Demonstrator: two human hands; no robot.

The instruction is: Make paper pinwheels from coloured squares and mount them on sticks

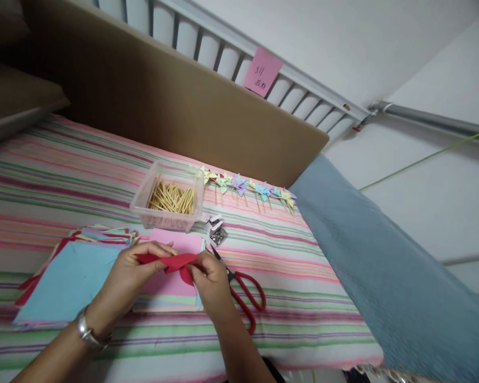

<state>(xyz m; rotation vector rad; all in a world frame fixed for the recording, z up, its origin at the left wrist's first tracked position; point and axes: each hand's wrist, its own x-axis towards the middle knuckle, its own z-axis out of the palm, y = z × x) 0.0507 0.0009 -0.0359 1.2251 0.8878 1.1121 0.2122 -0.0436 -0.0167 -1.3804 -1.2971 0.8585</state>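
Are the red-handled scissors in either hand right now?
No: the red-handled scissors lie on the striped cloth beside the right hand, which pinches the red paper piece.

Scissors [245, 291] right of paper stack [69, 279] (tub [168, 198] behind)

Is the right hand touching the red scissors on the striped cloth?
Cannot tell. In the head view the right hand holds the red paper and overlaps the scissors, hiding any contact.

Red paper [171, 261]; red-handled scissors [245, 295]; multicolour striped cloth [64, 181]; pink note [262, 72].
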